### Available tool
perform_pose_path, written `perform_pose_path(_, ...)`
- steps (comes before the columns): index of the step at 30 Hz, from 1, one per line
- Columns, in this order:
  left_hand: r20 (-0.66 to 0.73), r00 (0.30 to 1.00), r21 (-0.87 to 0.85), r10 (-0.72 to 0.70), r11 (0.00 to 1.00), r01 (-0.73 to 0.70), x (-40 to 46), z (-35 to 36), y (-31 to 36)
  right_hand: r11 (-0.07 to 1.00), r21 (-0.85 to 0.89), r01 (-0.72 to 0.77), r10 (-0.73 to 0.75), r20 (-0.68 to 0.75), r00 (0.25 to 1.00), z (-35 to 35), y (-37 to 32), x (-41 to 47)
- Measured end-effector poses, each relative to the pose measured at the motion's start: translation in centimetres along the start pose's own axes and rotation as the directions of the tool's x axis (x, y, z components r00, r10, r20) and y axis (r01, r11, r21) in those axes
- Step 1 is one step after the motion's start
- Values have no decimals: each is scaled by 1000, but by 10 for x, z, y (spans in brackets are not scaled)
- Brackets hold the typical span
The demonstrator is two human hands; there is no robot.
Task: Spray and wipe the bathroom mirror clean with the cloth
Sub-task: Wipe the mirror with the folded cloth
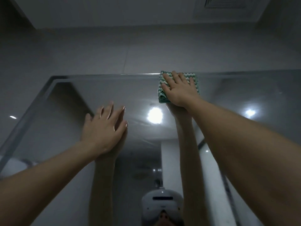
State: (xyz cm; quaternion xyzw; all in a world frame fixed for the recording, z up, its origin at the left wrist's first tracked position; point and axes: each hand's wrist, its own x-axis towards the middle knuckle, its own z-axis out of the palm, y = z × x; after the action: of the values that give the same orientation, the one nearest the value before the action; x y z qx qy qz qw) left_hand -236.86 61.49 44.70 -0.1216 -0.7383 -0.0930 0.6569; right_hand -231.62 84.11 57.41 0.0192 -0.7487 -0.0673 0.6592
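Up at the mirror's [101, 93] top edge, the right hand [180, 91] presses flat-fingered on the green cloth [162, 95]; lower left, the left hand [104, 126] rests spread on the glass, holding nothing.

mirror [73, 98] (wall-mounted) bears cloth [162, 93]

ceiling vent [225, 3] top right | tiled wall [97, 51] above glass | white headset [162, 203] reflected below

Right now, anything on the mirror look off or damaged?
Nothing stands out. The right hand presses the folded cloth flat at the mirror's top edge; the left hand rests open on the glass. No cracks visible.
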Motion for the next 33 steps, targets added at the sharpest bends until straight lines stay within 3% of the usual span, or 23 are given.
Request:
perform_pose_path(13,6,1000,-47,12,999,-12,1,11,113,997,-15,-72,73,15,997,-17,108,-41)
perform_pose_path(24,33,993,-109,114,988,-110,-84,25,137,1000,8,-22,22,91,996,-7,94,-159)
perform_pose_path(33,50,978,-81,205,976,-200,-174,35,123,1000,13,-15,14,108,994,22,34,-279)
